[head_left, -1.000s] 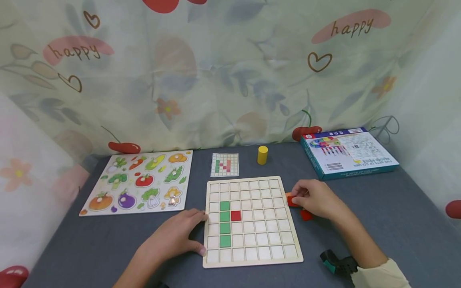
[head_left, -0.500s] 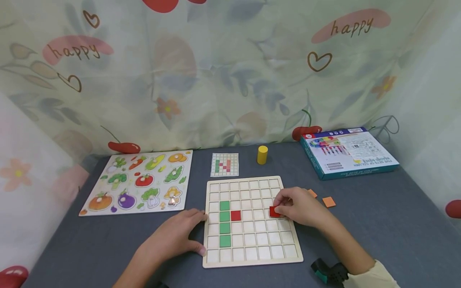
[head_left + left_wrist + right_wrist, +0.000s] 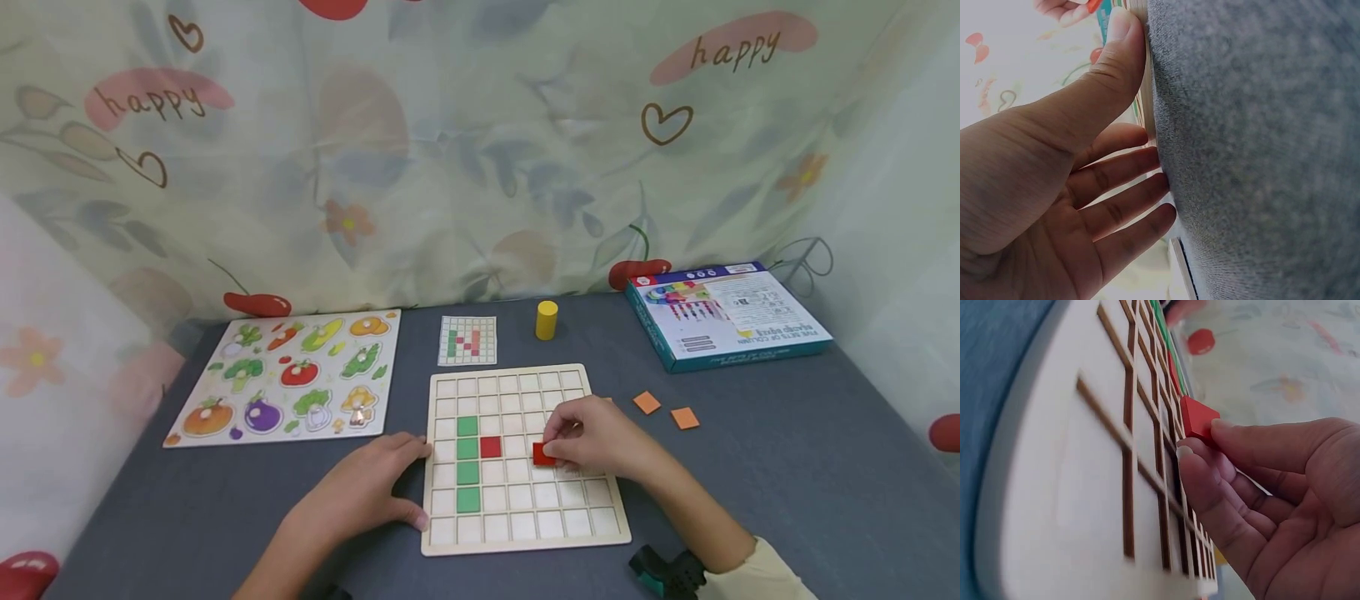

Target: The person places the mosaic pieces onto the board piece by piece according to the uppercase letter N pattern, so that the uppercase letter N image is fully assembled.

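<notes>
A wooden grid board (image 3: 525, 551) lies on the table, with several green tiles (image 3: 468, 472) in one column and a red tile (image 3: 491, 447) beside them. My right hand (image 3: 592, 440) is over the board's right half and pinches another red tile (image 3: 543, 454) between thumb and fingers. Up close in the right wrist view, this red tile (image 3: 1199, 417) is tilted just above the grid. My left hand (image 3: 375, 483) rests along the board's left edge, thumb and fingertips touching it. Its fingers are relaxed and spread in the left wrist view (image 3: 1116, 169).
Orange tiles (image 3: 685, 418) lie right of the board. Behind it are a small pattern card (image 3: 467, 341) and a yellow cylinder (image 3: 547, 321). A vegetable puzzle board (image 3: 281, 433) is at the left, a flat box (image 3: 735, 321) at the back right.
My right hand has picked up a red tile from the table right of the board and carried it left over the grid, uncovering orange tiles. My left hand has stayed in place.
</notes>
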A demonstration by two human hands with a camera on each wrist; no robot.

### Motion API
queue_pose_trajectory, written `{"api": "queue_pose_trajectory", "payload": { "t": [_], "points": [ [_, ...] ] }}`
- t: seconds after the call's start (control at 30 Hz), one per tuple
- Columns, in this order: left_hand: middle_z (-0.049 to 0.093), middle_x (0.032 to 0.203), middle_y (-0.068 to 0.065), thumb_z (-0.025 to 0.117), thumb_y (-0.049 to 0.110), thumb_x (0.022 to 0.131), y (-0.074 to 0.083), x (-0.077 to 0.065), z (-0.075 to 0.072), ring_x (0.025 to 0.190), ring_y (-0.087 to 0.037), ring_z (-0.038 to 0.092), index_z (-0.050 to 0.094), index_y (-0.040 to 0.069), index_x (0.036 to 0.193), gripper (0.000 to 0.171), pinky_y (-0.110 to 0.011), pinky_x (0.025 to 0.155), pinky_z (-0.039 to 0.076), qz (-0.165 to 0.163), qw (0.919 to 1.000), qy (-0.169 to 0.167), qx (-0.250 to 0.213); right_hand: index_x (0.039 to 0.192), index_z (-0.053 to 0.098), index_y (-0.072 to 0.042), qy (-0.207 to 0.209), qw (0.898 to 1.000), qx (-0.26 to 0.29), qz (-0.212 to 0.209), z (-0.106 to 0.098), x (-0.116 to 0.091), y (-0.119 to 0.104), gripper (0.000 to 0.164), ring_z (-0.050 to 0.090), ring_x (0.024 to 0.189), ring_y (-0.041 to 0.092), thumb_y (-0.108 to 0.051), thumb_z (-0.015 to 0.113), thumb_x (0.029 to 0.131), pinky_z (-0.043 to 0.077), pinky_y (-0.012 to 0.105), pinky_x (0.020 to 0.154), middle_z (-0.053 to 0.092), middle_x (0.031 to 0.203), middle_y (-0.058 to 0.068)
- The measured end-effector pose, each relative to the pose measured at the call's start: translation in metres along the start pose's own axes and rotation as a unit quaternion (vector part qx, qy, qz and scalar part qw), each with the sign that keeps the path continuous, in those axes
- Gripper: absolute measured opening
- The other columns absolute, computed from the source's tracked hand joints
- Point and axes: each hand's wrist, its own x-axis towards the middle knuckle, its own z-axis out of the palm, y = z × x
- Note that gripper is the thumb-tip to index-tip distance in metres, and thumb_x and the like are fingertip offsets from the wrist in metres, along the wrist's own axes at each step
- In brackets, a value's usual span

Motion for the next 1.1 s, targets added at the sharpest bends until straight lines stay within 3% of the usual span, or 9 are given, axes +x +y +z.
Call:
{"api": "queue_pose_trajectory", "payload": {
  "t": [0.33,1.1],
  "points": [
    [0.062,0.128,-0.008,0.086,0.056,0.066,0.0,0.001,-0.001,0.116,-0.023,0.058,0.064,0.008,0.131,0.083,-0.046,0.099,0.048,0.001,1.0,-0.003,0.0,0.081,0.069,-0.013,-0.011,1.0,-0.019,-0.004,0.02,0.01,-0.009,0.012,0.06,0.06,0.015,-0.008,0.076,0.089,0.051,0.031,0.057,0.063,0.071,-0.003],
    [0.061,0.129,-0.008,0.087,0.054,0.066,0.0,-0.001,-0.001,0.117,-0.024,0.057,0.063,0.007,0.13,0.083,-0.047,0.1,0.048,0.004,1.0,0.0,-0.003,0.077,0.068,-0.018,0.013,0.995,-0.093,-0.045,0.032,0.008,-0.014,0.017,0.054,0.065,0.01,-0.007,0.079,0.084,0.047,0.028,0.061,0.057,0.066,-0.01]
  ]
}}
